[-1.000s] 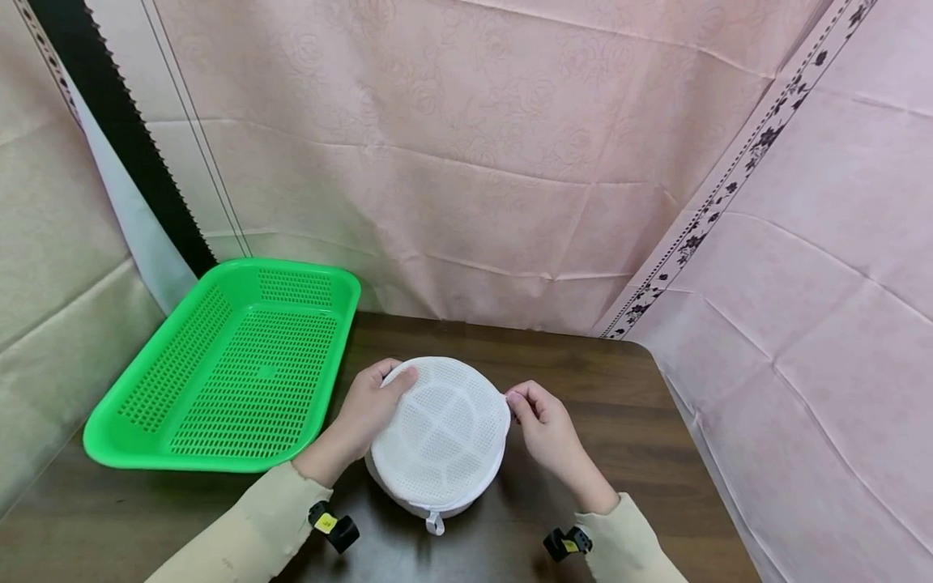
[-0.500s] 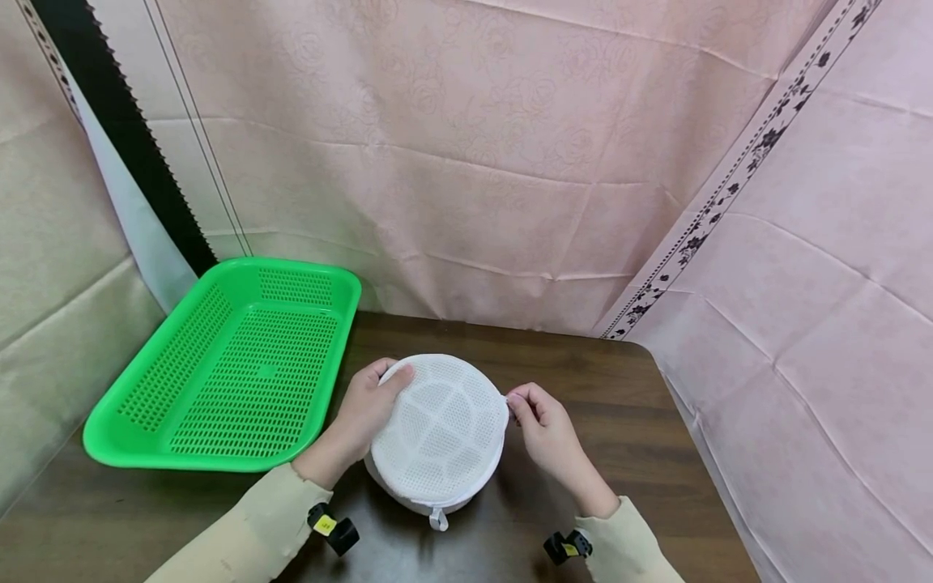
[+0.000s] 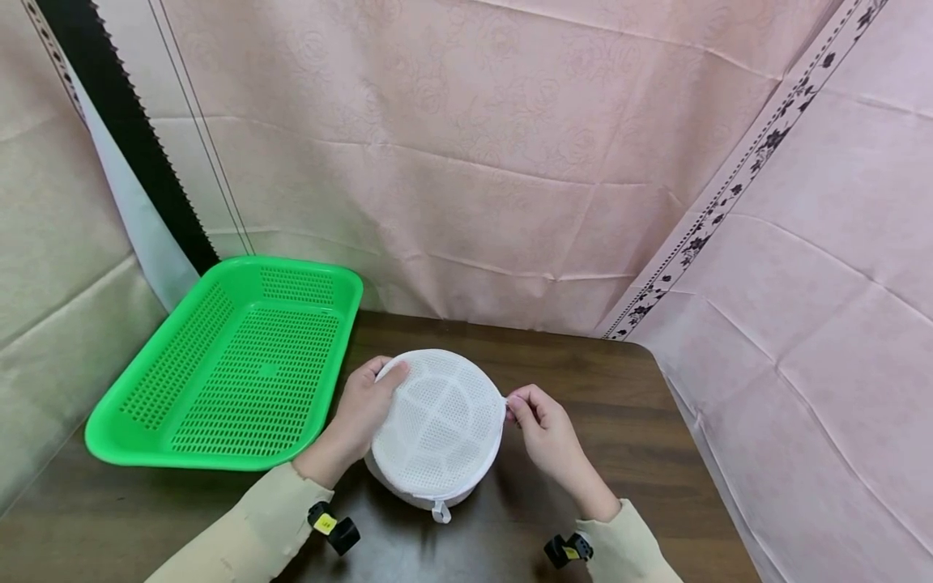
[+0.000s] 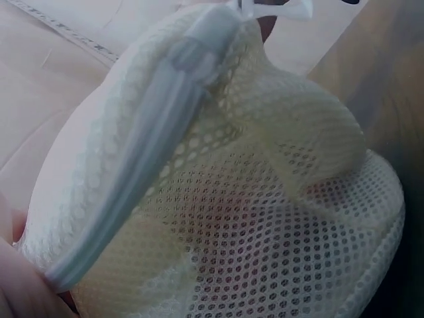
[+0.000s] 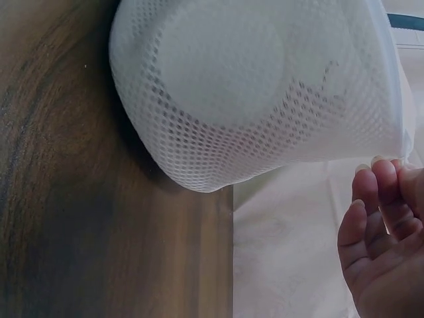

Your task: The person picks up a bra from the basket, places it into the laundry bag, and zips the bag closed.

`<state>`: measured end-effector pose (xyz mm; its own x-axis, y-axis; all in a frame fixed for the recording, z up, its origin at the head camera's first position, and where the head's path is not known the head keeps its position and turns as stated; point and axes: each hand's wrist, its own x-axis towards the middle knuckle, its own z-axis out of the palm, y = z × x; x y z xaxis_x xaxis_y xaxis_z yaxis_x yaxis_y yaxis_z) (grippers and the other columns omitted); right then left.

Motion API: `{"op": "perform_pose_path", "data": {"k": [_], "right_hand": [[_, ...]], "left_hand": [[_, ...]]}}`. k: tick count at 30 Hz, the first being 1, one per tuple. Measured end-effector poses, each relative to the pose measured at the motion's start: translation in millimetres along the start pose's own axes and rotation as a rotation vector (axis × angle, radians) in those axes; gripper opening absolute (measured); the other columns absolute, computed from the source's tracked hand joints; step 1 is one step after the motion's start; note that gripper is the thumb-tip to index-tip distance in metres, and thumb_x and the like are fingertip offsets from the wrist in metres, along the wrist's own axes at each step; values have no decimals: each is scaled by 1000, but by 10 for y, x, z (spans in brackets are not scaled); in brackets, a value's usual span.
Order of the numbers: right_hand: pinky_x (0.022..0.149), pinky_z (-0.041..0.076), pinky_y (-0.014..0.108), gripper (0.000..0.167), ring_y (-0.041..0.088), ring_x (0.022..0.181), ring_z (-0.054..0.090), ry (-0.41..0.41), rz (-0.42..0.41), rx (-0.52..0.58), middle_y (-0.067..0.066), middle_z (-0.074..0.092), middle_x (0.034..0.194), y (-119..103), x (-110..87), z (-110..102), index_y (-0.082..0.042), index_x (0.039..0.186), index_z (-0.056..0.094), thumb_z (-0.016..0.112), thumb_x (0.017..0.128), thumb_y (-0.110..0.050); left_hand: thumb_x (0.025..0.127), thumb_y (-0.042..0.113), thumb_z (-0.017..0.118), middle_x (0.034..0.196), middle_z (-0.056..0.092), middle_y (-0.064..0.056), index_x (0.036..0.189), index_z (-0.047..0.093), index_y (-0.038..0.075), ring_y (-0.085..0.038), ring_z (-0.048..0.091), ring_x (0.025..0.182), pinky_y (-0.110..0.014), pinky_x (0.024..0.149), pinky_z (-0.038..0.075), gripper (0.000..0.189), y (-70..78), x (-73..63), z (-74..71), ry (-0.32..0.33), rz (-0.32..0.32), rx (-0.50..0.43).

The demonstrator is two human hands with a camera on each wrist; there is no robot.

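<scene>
A round white mesh bag [image 3: 440, 425] stands tilted on the dark wooden table [image 3: 641, 437], its domed top facing up. My left hand [image 3: 379, 389] grips its left rim, thumb laid on top. My right hand [image 3: 513, 405] pinches the bag's right edge between thumb and fingers. A small white zip tab [image 3: 440, 512] hangs at the near edge. The left wrist view is filled by the mesh bag [image 4: 265, 218] and its zipper band [image 4: 146, 165]. In the right wrist view the bag [image 5: 245, 86] bulges over the table [image 5: 79, 218], with my right hand [image 5: 384, 192] at its edge.
A green perforated plastic basket [image 3: 182, 449] lies with nothing in it at the left of the table. Pink patterned cloth [image 3: 510, 162] hangs behind and to the right. The table's right edge [image 3: 692, 437] runs close to my right hand.
The bag has turned slightly in my hands and shifted a little away from me. Both hands keep their hold in nearly the same places.
</scene>
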<state>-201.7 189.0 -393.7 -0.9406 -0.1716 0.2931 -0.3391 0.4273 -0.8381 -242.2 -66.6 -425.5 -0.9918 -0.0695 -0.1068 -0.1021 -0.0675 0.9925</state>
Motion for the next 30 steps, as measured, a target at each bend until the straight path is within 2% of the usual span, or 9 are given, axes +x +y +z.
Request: {"op": "perform_pose_path", "data": {"k": [6, 12, 20, 27, 30], "right_hand": [[71, 53, 47, 10, 16, 76, 59, -10, 6, 7, 5, 60, 79, 12, -8, 2, -2, 88, 61, 56, 95, 2], [71, 54, 35, 9, 16, 77, 59, -25, 7, 27, 6, 61, 81, 6, -10, 12, 9, 92, 60, 55, 96, 2], [70, 53, 45, 9, 16, 76, 59, -14, -7, 11, 6, 61, 80, 6, -16, 13, 7, 91, 61, 56, 96, 1], [71, 53, 36, 10, 40, 80, 58, -40, -14, 43, 22, 61, 83, 22, -33, 23, 6, 89, 60, 54, 96, 1], [71, 53, 37, 10, 42, 80, 58, -45, -15, 45, 22, 61, 83, 24, -38, 24, 5, 90, 60, 54, 96, 1]], "left_hand": [[96, 32, 60, 82, 61, -8, 100, 62, 4, -19, 59, 68, -30, 61, 49, 29, 4, 7, -23, 13, -6, -38], [97, 34, 59, 85, 61, -9, 101, 61, 2, -19, 59, 70, -30, 63, 49, 32, -1, 5, -27, 30, 6, -62], [97, 35, 59, 86, 63, -10, 102, 59, 1, -19, 61, 71, -29, 63, 50, 35, -8, -4, -17, 18, 0, -110], [98, 34, 57, 89, 62, -10, 103, 59, 2, -19, 61, 75, -29, 66, 49, 32, 1, 4, -9, 69, 11, -123], [98, 33, 57, 91, 62, -10, 103, 60, 2, -19, 61, 76, -29, 67, 49, 31, 6, 4, -7, 86, 11, -120]]}}
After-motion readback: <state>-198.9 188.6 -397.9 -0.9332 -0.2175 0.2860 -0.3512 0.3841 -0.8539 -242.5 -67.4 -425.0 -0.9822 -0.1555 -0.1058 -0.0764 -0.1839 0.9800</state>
